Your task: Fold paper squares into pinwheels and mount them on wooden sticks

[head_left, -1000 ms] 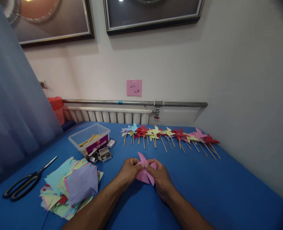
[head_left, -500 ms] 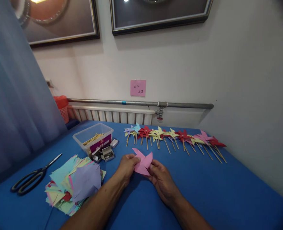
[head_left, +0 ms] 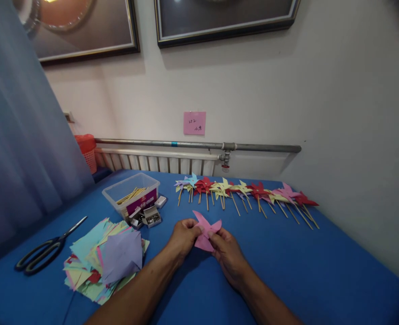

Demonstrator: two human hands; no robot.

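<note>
Head camera looks down on your blue table [head_left: 304, 275], and going from its left edge you have black scissors [head_left: 45, 250] lying with the blades aimed toward the far side. Just right of them sits a loose pile of coloured paper squares [head_left: 104, 259], a lilac sheet on top. Beyond the pile, a clear plastic box [head_left: 131, 194] holds a bundle of wooden sticks lying flat along its length, and touching its front are small open boxes of metal pins [head_left: 148, 218].

At the middle of the table, near its front edge, your left hand [head_left: 182, 237] and your right hand [head_left: 228, 253] meet on a pink paper pinwheel [head_left: 204, 230]. Both hands are pinching it: left fingertips press its left side, right fingertips nip its lower right part. It has no stick, and its face tilts up toward you; one pointed blade sticks up and away toward the wall, another points right. No single long axis stands out, as it is star-shaped.

Along the far edge, a row of finished pinwheels [head_left: 246, 192] lies flat, heads toward the wall, sticks slanting toward you and to the right.
</note>
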